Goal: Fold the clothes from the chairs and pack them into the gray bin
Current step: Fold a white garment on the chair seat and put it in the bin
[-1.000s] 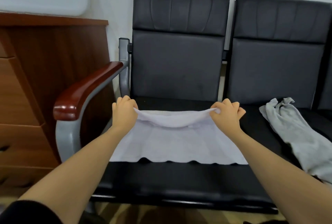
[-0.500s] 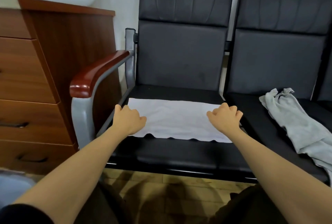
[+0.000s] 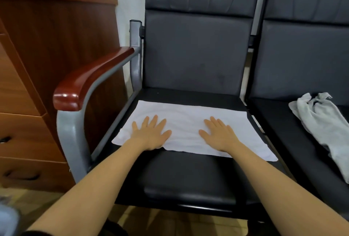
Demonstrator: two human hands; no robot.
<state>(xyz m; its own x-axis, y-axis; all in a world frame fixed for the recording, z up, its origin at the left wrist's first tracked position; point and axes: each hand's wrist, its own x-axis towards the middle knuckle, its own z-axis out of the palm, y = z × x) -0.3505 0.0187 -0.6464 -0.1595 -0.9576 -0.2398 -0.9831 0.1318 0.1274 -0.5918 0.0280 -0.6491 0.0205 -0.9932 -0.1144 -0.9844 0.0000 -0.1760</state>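
Both hands lie flat with straight, spread fingers, pressing down on a white cloth (image 3: 190,122). They hold nothing. The left hand (image 3: 151,134) rests on the cloth's left part and the right hand (image 3: 219,134) rests on its right part, with a bare strip of cloth between them. The fingers point toward 12 o'clock.

The white cloth is folded into a flat shape and lies across the seat of a black chair (image 3: 188,179). Its front edge is a bit wavy.

At 3 o'clock from the cloth, a gray garment (image 3: 324,128) lies crumpled on the seat of a second black chair (image 3: 306,61), well apart from the hands.

At 9 o'clock, the first chair has a shiny red-brown armrest (image 3: 90,77) on a gray metal frame. Beyond it stands a wooden dresser (image 3: 37,69) with drawers.
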